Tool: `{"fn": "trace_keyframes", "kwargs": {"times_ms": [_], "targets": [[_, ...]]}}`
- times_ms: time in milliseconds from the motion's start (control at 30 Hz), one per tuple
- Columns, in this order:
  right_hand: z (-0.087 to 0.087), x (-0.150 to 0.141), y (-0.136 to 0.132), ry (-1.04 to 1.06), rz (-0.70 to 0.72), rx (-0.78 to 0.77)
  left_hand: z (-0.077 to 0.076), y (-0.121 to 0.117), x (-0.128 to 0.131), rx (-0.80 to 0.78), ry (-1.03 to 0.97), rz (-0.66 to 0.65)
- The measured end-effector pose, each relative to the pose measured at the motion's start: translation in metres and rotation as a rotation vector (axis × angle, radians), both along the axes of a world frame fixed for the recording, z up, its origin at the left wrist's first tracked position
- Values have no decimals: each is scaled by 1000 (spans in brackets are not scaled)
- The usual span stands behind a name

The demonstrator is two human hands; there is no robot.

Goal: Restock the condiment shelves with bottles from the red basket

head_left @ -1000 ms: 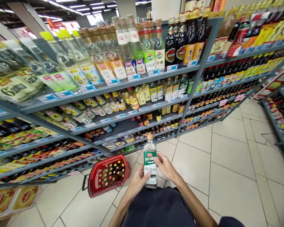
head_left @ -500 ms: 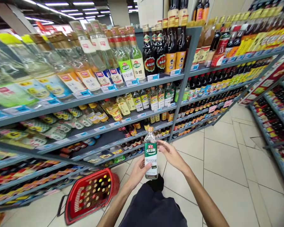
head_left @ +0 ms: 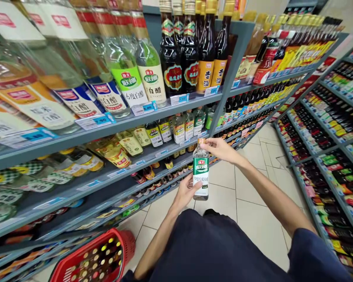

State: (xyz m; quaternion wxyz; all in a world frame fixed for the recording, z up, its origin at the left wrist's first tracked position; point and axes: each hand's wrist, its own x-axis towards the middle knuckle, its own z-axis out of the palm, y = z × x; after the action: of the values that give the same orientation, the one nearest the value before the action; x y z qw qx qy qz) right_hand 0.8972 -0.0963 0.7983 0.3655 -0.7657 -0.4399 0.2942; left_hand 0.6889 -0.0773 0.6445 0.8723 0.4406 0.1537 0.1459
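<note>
A clear vinegar bottle (head_left: 201, 172) with a green and white label stands nearly upright in front of me. My left hand (head_left: 186, 192) is wrapped round its lower part, the thumb across the label. At the top, my right hand (head_left: 220, 149) pinches the brownish cap with thumb and fingers. Just behind the bottle is the shelf rack, where similar small green-labelled bottles (head_left: 199, 121) stand on the second level.
On the left, a shelf (head_left: 123, 126) carries rows of vinegar and dark sauce bottles. A red basket (head_left: 126, 244) full of capped bottles sits on the floor at lower left. Across the tiled aisle (head_left: 250, 186) runs another stocked rack (head_left: 320, 152).
My right hand has gone from beside the bottle's neck to gripping its cap. The view has moved closer to the shelf, and the basket has shifted down and left in view.
</note>
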Motion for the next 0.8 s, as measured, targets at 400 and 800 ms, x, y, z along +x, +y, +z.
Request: {"fn": "trace_keyframes", "kwargs": {"times_ms": [400,800], "targets": [[4,71,-7,-289,70,5,5,-29,90,148,71,108],[73,195,21,-718,570,341,66,46,250,899,340,574]]}}
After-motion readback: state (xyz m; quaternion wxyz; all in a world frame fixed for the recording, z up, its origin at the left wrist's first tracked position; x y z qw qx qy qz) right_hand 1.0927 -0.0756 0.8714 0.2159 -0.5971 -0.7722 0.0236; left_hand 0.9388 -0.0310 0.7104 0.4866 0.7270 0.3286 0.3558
